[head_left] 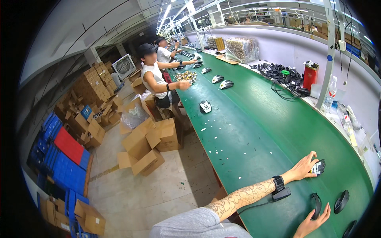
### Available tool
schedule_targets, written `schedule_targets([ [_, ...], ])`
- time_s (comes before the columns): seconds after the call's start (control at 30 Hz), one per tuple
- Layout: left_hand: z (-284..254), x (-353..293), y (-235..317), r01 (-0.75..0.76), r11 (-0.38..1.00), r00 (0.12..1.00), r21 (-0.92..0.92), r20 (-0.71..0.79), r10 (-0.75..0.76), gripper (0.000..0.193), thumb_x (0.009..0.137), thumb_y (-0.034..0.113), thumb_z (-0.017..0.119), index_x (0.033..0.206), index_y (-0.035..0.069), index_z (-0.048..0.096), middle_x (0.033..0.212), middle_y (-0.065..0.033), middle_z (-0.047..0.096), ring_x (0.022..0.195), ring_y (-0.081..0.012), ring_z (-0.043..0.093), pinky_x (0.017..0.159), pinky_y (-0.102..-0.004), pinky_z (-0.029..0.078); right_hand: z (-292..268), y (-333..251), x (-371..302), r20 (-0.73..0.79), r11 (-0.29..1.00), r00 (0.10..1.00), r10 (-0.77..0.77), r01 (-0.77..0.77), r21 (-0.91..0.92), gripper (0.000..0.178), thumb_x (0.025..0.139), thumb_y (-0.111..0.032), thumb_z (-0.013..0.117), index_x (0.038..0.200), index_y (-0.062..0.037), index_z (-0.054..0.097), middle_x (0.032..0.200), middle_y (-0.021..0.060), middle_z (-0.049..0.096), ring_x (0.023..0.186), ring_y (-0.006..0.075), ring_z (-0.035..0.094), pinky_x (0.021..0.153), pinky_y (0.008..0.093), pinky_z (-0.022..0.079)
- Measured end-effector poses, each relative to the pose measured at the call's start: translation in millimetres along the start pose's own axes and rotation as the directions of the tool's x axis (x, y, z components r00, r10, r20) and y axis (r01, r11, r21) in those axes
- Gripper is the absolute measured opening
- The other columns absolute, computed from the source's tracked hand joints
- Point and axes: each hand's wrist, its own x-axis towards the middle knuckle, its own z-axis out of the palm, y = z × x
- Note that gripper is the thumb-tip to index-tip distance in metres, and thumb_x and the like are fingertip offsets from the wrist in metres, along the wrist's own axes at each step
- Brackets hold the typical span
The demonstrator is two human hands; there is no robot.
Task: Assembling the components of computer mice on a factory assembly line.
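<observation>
My left hand (302,168) reaches across the green conveyor belt, its fingers around the edge of an opened computer mouse base (318,167) with pale inner parts showing. Nearer to me, at the lower right, my right hand (312,223) grips a black mouse top shell (316,206), held on edge between thumb and fingers. Just right of that hand lies another black mouse shell (341,201), touched by neither hand. A further dark shell (350,229) is partly cut off at the picture's rim.
An opened mouse (205,106) and small white scraps lie along the belt (254,119). Farther up are white-and-black mice (226,84) and a pile of metallic parts (185,77). A co-worker (156,79) stands at the left edge. Cables (281,77) and a bottle (330,93) line the right shelf.
</observation>
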Motion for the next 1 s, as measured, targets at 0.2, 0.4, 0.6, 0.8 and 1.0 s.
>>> schedule_targets([
  [0.2, 4.1, -3.8, 6.8, -0.060, 0.990, 0.995, -0.126, -0.090, 0.049, 0.057, 0.062, 0.011, 0.075, 0.112, 0.002, 0.049, 0.119, -0.0165, 0.039, 0.103, -0.0315, 0.048, 0.089, -0.0380, 0.041, 13.1, 26.9, -14.2, 0.207, 0.992, 0.974, 0.093, -0.108, 0.065, 0.047, 0.081, 0.000, 0.052, 0.127, -0.0049, 0.046, 0.130, 0.0146, 0.040, 0.118, 0.0289, 0.042, 0.098, 0.0386, 0.035],
  [0.4, 14.0, -7.4, 30.1, -0.118, 0.981, 0.993, -0.155, -0.030, 0.115, 0.048, 0.058, 0.002, 0.069, 0.101, 0.004, 0.048, 0.110, -0.0120, 0.046, 0.099, -0.0306, 0.048, 0.083, -0.0381, 0.040, 18.6, 30.1, -16.8, 0.252, 0.969, 0.955, 0.159, -0.200, 0.145, 0.056, 0.072, 0.011, 0.054, 0.125, -0.0025, 0.045, 0.125, 0.0151, 0.046, 0.116, 0.0305, 0.044, 0.097, 0.0386, 0.035],
  [0.6, 11.3, -10.8, 39.5, -0.120, 0.992, 0.991, -0.047, -0.066, 0.117, 0.052, 0.065, 0.009, 0.070, 0.109, 0.000, 0.043, 0.113, -0.0136, 0.045, 0.104, -0.0316, 0.047, 0.085, -0.0397, 0.040, 16.2, 20.1, -13.9, 0.237, 0.986, 0.964, 0.118, -0.143, 0.091, 0.059, 0.070, 0.011, 0.056, 0.127, -0.0019, 0.044, 0.122, 0.0169, 0.048, 0.113, 0.0331, 0.045, 0.096, 0.0390, 0.035],
  [0.8, 12.9, -8.4, 34.1, -0.052, 0.986, 0.993, -0.159, 0.098, 0.068, 0.052, 0.070, 0.013, 0.068, 0.111, -0.002, 0.041, 0.109, -0.0177, 0.050, 0.100, -0.0336, 0.051, 0.082, -0.0386, 0.043, 23.3, 39.0, -22.1, 0.246, 0.983, 0.958, 0.146, -0.169, 0.073, 0.060, 0.071, 0.011, 0.057, 0.128, -0.0007, 0.043, 0.120, 0.0194, 0.049, 0.111, 0.0338, 0.046, 0.095, 0.0393, 0.036],
  [1.0, 18.7, -19.8, 35.5, 0.177, 0.889, 0.978, -0.422, -0.030, -0.209, 0.042, 0.076, 0.012, 0.067, 0.106, 0.002, 0.039, 0.092, -0.0156, 0.059, 0.085, -0.0298, 0.059, 0.073, -0.0352, 0.046, 22.2, 38.1, -22.5, 0.251, 0.982, 0.960, 0.121, -0.153, 0.112, 0.059, 0.072, 0.009, 0.058, 0.128, -0.0006, 0.043, 0.118, 0.0193, 0.050, 0.109, 0.0336, 0.048, 0.093, 0.0392, 0.038],
])
